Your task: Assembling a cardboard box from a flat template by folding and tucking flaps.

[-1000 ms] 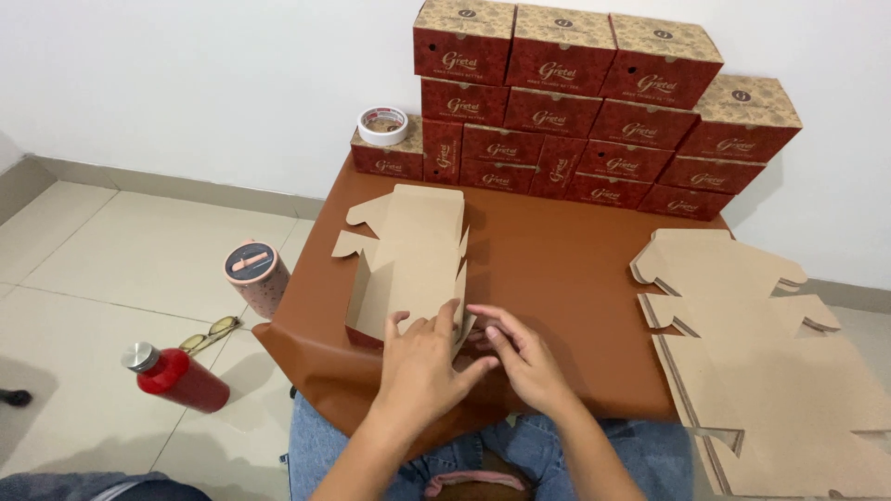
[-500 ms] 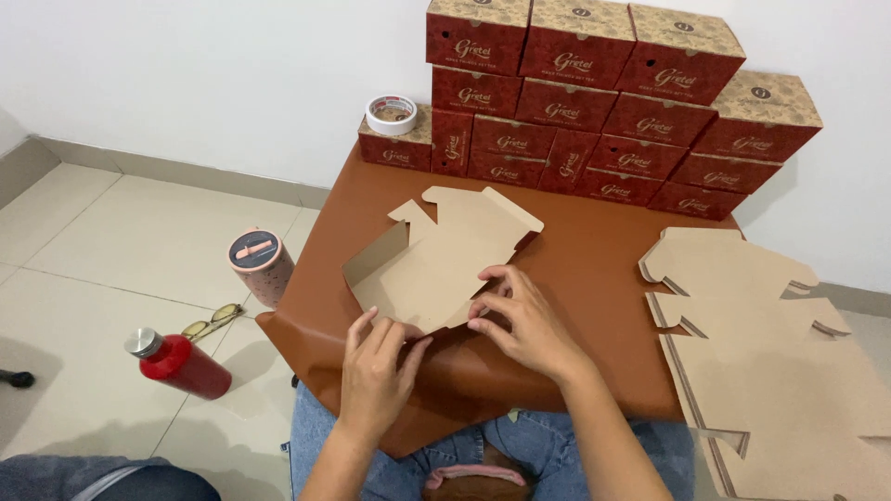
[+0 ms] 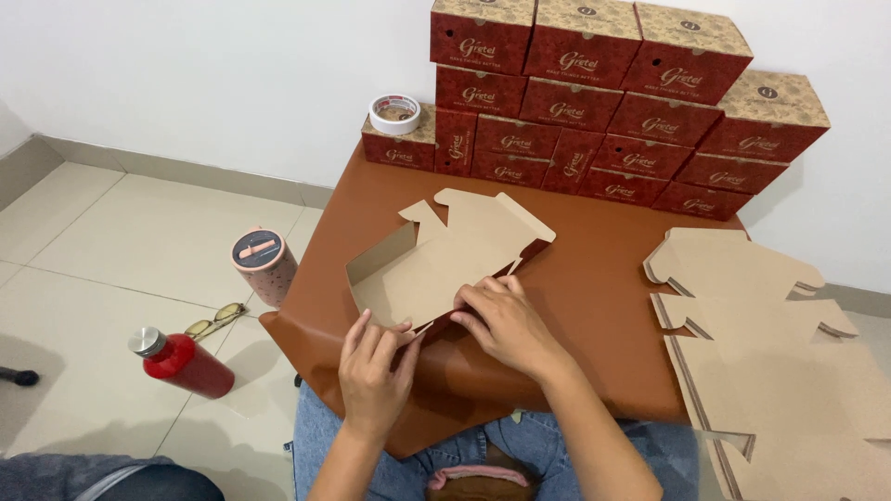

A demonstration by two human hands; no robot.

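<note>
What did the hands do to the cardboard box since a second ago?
The half-folded box, which stood up on edge, has been tipped back to lie open on the brown table. The left hand slid to its near corner; the right hand presses its near edge. The stacked red boxes, tape roll and flat cardboard pile stayed put.

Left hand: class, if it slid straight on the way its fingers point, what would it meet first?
The left hand points up and slightly right, fingertips already on the near edge of the half-folded cardboard box. Going on, it would probably meet that box's near flap and inner floor first; depth is hard to judge.
</note>
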